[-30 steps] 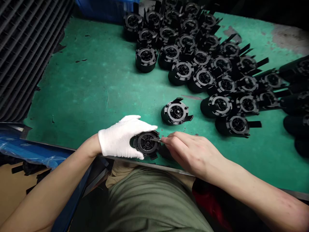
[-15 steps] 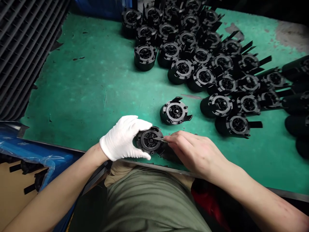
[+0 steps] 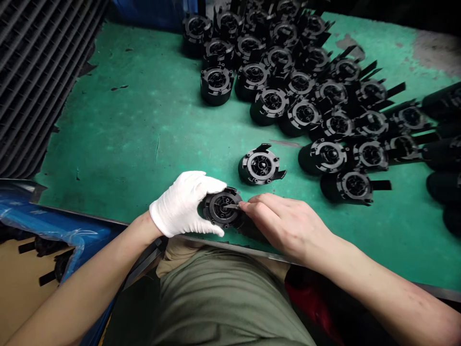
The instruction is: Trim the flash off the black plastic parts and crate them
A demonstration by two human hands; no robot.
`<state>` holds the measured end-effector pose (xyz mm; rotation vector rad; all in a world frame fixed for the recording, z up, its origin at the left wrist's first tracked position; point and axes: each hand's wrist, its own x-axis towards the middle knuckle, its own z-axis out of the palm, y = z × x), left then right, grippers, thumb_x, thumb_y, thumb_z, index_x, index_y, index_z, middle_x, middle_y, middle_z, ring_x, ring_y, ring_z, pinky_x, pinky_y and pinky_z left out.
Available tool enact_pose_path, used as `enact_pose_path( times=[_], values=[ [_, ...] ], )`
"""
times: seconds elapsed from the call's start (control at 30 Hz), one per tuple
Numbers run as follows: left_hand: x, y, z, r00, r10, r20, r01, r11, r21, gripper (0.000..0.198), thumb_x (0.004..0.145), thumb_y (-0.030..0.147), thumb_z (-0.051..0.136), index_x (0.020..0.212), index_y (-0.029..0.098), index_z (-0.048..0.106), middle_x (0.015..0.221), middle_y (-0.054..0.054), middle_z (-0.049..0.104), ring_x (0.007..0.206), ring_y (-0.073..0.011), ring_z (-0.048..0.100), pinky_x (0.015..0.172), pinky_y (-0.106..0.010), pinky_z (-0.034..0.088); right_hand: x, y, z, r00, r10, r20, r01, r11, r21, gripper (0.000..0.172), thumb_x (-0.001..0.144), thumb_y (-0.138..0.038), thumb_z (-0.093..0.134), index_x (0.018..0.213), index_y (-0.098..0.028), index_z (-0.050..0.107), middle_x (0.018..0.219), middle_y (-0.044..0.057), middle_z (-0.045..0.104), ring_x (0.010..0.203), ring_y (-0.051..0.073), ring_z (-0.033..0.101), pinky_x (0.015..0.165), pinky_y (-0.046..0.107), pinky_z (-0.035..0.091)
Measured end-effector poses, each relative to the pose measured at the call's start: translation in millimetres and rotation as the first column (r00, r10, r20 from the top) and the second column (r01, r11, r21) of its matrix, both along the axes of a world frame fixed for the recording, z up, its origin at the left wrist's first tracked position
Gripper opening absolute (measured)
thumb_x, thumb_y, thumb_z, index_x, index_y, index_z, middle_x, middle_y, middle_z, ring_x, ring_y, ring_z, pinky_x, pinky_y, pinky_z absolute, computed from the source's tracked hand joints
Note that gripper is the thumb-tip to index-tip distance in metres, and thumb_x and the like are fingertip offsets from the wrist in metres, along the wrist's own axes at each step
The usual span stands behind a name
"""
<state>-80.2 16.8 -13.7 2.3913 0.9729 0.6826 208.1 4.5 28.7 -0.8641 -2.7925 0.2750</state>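
Observation:
My left hand (image 3: 192,204), in a white glove, is closed around the left side of a round black plastic housing (image 3: 220,217) at the table's near edge. Bare and ungloved, my right hand (image 3: 277,218) pinches a small knife (image 3: 232,206) with a pointed metal blade. The blade's tip reaches the middle of the housing's ribbed face. Most of the knife's handle is hidden inside my fingers. Just beyond stands a similar black housing (image 3: 260,166) with prongs, touched by neither hand.
Many more black housings (image 3: 304,114) stand in rows on the green tabletop (image 3: 118,125), at the back and right. Stacked dark ribbed trays (image 3: 46,72) rise at the left. Below them, a box lined with blue plastic (image 3: 86,238) holds black parts.
The knife tip has moved slightly left and down over the housing's face, and my right hand has shifted left with it. My left hand keeps its hold.

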Motion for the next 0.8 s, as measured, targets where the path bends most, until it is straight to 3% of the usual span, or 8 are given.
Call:
enact_pose_path(
  times=[0.17,0.47,0.67,0.8],
  values=[
    [0.9,0.9,0.1,1.000,0.003,-0.004,-0.003,1.000,-0.025,0.088,0.072,0.085,0.077,0.129,0.020,0.061,0.120,-0.013,0.078,0.105,-0.0329,0.075,0.098,-0.049,0.055,-0.4,-2.7,-2.3,1.000,-0.023,-0.016,0.023,1.000,-0.012,0.009,0.110,-0.020,0.052,0.104,-0.018,0.059,0.084,0.000,0.060,0.067,0.015,0.048,0.057,0.032,0.034],
    [0.3,2.0,-1.1,1.000,-0.005,0.003,0.005,1.000,-0.022,0.086,0.073,0.084,0.077,0.128,0.021,0.060,0.119,-0.014,0.077,0.102,-0.0325,0.075,0.092,-0.048,0.056,0.7,-3.8,4.2,0.998,0.035,0.046,-0.036,0.999,0.019,0.009,0.107,-0.016,0.054,0.114,-0.016,0.060,0.085,0.001,0.060,0.070,0.017,0.054,0.059,0.033,0.037],
    [-0.2,1.9,-3.4,1.000,-0.017,0.018,0.017,1.000,-0.015,0.088,0.070,0.081,0.082,0.130,0.020,0.059,0.121,-0.015,0.077,0.100,-0.0312,0.075,0.092,-0.047,0.056,1.5,-7.5,-1.2,0.997,-0.066,-0.040,0.066,0.998,-0.014,0.016,0.112,-0.022,0.047,0.108,-0.017,0.061,0.087,0.003,0.067,0.071,0.015,0.059,0.058,0.030,0.039],
    [-0.9,0.6,-4.5,1.000,0.000,0.015,0.001,1.000,-0.019,0.089,0.069,0.082,0.081,0.130,0.021,0.061,0.121,-0.015,0.077,0.103,-0.0323,0.075,0.094,-0.048,0.056,-0.7,-6.7,0.5,0.997,-0.076,-0.006,0.076,0.997,-0.016,0.014,0.111,-0.021,0.049,0.114,-0.017,0.061,0.090,0.004,0.068,0.071,0.015,0.059,0.057,0.030,0.037]
  ],
)
